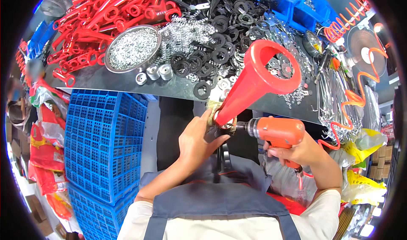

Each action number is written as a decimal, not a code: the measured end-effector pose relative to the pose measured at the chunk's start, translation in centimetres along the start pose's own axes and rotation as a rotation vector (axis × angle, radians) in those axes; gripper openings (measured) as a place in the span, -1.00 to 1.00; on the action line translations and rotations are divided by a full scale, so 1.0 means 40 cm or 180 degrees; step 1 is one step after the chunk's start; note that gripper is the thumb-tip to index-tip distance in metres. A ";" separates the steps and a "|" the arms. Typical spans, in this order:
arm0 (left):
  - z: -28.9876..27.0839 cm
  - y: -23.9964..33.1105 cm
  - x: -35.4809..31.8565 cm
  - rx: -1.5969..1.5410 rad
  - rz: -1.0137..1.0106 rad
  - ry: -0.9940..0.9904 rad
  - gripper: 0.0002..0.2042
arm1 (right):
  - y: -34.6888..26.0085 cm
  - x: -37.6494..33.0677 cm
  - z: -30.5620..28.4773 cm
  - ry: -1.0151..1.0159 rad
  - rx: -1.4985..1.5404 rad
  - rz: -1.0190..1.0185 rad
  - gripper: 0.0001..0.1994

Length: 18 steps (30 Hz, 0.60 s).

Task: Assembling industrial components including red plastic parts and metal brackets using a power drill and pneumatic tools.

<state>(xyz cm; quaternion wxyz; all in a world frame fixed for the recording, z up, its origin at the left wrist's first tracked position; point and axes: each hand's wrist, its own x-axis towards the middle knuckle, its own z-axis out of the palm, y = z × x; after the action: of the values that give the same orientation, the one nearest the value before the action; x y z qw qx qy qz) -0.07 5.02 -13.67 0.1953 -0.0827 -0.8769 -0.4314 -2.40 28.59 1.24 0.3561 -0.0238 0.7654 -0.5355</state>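
A red lever handle (254,79) with a wide ring at its top stands tilted in front of the bench edge. My left hand (199,138) grips the metal fitting at its lower end, near a brass-coloured part (213,113). My right hand (292,151) holds an orange power drill (275,132). The drill's chuck points left and meets the fitting at the handle's base.
The metal bench (169,87) carries a heap of red handles (106,15), a round pan of small silver parts (132,48), springs, black rings (212,49) and washers. Stacked blue crates (101,142) stand at my left. An orange coiled hose (352,100) hangs at the right.
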 end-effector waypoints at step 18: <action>0.034 -0.024 0.044 -0.0596 -0.0448 -0.0318 -0.17 | -0.191 -0.015 -0.076 -0.0063 -0.0803 -0.0116 -0.67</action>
<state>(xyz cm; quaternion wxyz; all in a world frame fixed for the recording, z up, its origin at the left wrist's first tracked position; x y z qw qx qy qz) -2.34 5.45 -14.40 0.1121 -0.0603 -0.8450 -0.5194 -6.32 28.05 8.48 0.3480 -0.0876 0.8225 -0.4412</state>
